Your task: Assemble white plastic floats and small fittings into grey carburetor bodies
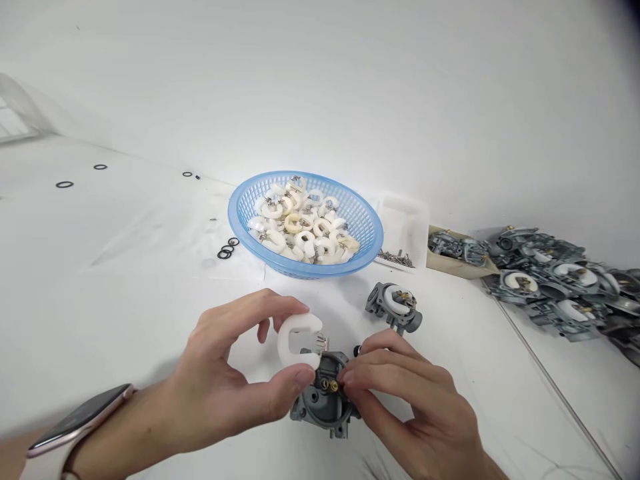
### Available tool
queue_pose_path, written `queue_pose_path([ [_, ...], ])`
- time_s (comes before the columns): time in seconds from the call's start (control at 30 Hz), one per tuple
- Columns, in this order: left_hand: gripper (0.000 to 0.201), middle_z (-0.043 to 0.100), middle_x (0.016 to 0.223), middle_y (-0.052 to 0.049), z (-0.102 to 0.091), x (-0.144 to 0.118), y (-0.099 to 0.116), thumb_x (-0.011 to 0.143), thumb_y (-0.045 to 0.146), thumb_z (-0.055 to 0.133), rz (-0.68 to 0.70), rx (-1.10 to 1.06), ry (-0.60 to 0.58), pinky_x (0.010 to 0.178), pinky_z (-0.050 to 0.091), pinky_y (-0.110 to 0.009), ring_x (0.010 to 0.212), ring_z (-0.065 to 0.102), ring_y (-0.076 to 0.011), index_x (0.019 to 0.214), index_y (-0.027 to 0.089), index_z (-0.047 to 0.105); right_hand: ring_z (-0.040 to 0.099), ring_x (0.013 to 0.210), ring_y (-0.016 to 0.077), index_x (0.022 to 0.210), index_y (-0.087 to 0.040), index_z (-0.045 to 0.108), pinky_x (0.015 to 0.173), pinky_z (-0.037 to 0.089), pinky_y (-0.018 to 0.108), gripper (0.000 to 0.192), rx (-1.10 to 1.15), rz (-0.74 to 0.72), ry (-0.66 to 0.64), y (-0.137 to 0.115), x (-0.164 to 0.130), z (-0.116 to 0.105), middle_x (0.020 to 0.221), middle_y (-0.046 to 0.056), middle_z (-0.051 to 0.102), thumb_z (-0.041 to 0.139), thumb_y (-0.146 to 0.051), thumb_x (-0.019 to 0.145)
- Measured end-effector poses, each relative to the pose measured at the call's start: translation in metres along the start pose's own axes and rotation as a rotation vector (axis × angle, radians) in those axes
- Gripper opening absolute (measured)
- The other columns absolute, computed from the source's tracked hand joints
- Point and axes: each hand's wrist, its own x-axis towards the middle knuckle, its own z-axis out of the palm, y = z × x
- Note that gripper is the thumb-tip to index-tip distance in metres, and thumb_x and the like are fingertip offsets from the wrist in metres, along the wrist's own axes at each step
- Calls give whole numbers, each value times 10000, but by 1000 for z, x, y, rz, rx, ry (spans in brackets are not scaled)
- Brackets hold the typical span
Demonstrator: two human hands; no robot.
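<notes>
A white C-shaped carburetor float (286, 341) is pinched between the thumb and fingers of my left hand (235, 360), its opening facing right. The float's small metal hinge (321, 343) sits just above the carburetor body (320, 407), a grey casting with its bowl side up. Two brass jets (330, 385) show inside it. My right hand (410, 400) has its fingertips closed at the casting's right rim, beside the jets; whether a small part is also between them is hidden. Just beyond this hand lies another carburetor (395, 305) with a white float in it.
A blue basket (370, 233) full of white floats stands behind my hands. Right of it are a white tray (417, 227) of small metal pins, a box (463, 265) of carburetors and a carburetor pile (555, 280). Several black O-rings (226, 252) lie on the left.
</notes>
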Motion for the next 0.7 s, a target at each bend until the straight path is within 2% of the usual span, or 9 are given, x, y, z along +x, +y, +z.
queue_pose_path([
  [0.13, 305, 727, 823, 0, 1, 0, 0, 889, 271, 852, -13, -7, 21, 635, 541, -308, 723, 647, -198, 1174, 280, 742, 695, 745, 190, 1093, -225, 756, 750, 621, 364, 350, -25, -65, -68, -1, 4, -3, 937, 30, 838, 686, 65, 909],
  [0.3, 309, 743, 853, 6, 1, 1, 1, 889, 230, 848, -10, -15, 0, 651, 535, -287, 748, 655, -184, 1173, 282, 740, 714, 760, 205, 1061, -240, 767, 750, 620, 363, 311, 6, -25, -83, -2, 8, -7, 907, 38, 827, 688, 31, 929],
  [0.37, 302, 739, 849, 4, 1, 0, 1, 896, 240, 847, -7, -17, -1, 651, 535, -286, 746, 653, -184, 1176, 278, 741, 718, 786, 207, 1005, -236, 771, 780, 622, 365, 260, 21, 27, -99, -3, 7, -9, 911, 43, 812, 696, 5, 944],
  [0.5, 301, 719, 830, 14, 0, -2, -2, 920, 265, 837, -14, -6, -17, 659, 534, -289, 742, 639, -180, 1201, 296, 735, 745, 891, 188, 939, -233, 791, 894, 631, 335, 173, 94, 220, -162, -3, 5, -13, 993, 43, 787, 739, -72, 974],
  [0.6, 309, 749, 882, 2, 0, -4, -5, 950, 307, 824, -13, 23, -26, 671, 537, -301, 778, 671, -194, 1240, 313, 720, 746, 942, 184, 970, -242, 822, 862, 635, 299, 166, 184, 297, -160, -2, 3, -13, 1040, 52, 785, 754, -90, 979],
  [0.7, 316, 798, 958, -11, 0, -5, -6, 959, 322, 820, 4, 55, -42, 670, 551, -302, 826, 722, -215, 1258, 327, 716, 740, 916, 189, 991, -244, 834, 799, 633, 305, 174, 276, 319, -91, -1, 2, -13, 1004, 57, 783, 765, -85, 979],
])
